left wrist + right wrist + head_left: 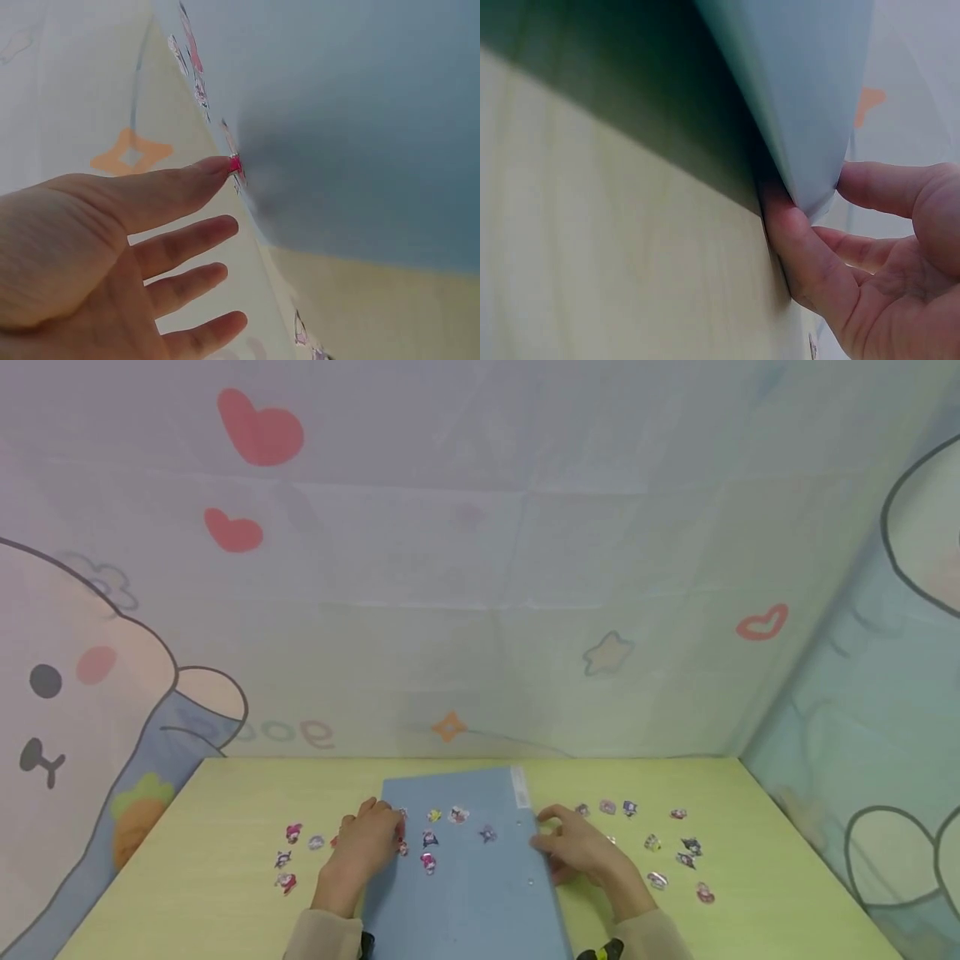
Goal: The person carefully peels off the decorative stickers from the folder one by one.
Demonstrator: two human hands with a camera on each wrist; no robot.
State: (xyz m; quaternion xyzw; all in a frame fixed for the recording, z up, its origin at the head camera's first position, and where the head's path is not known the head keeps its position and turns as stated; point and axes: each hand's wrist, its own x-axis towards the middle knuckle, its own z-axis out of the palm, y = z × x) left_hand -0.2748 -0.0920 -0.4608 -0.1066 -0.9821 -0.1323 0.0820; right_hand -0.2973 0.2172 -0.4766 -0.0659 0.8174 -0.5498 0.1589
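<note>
A blue folder (480,893) lies on the table with several small cartoon stickers on its upper left part. My left hand (369,837) is over the folder's left edge. In the left wrist view, its thumb and forefinger come together at a pinkish-red sticker (235,164) against the folder's surface, the other fingers spread apart. My right hand (573,846) grips the folder's right edge. The right wrist view shows the thumb (877,184) on one face and a finger (795,232) beneath the edge, which stands slightly off the table.
On the yellow table (202,860), loose stickers lie left of the folder, among them a pink one (293,832). Several more, such as a dark one (692,846), are scattered to the right. A printed cloth wall (480,568) rises behind the table.
</note>
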